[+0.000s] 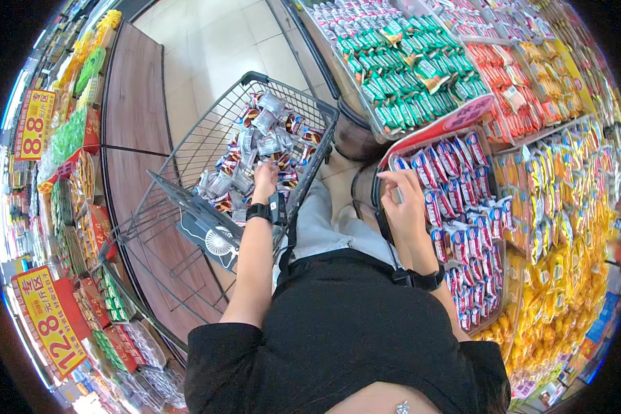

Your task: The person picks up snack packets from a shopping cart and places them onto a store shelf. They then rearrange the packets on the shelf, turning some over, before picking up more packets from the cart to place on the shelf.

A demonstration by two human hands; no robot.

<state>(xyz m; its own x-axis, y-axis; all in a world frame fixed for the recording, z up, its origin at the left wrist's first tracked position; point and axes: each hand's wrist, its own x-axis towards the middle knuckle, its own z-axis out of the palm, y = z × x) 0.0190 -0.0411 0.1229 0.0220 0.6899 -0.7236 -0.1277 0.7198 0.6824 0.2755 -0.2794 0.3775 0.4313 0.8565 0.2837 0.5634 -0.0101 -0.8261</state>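
Observation:
My left hand (pixel 266 178) is down inside a dark wire shopping cart (pixel 333 111), over a heap of small wrapped snacks (pixel 269 134). These have clear and brown-red wrappers. The fingertips are partly hidden, so whether they grip a packet is unclear. My right hand (pixel 403 199) hovers at the near-left edge of a clear bin of red, blue and white wrapped snack packets (pixel 453 191). Its fingers are loosely bent and apart, with nothing visibly held. Both wrists wear black bands.
Green-wrapped snacks (pixel 419 72), orange-red packets (pixel 509 93) and yellow packets (pixel 553 290) fill display bins to the right. Left of the cart runs a wood-look ledge (pixel 134 93) beside shelves with yellow price signs (pixel 52 321). Ahead lies a tiled floor (pixel 222 36).

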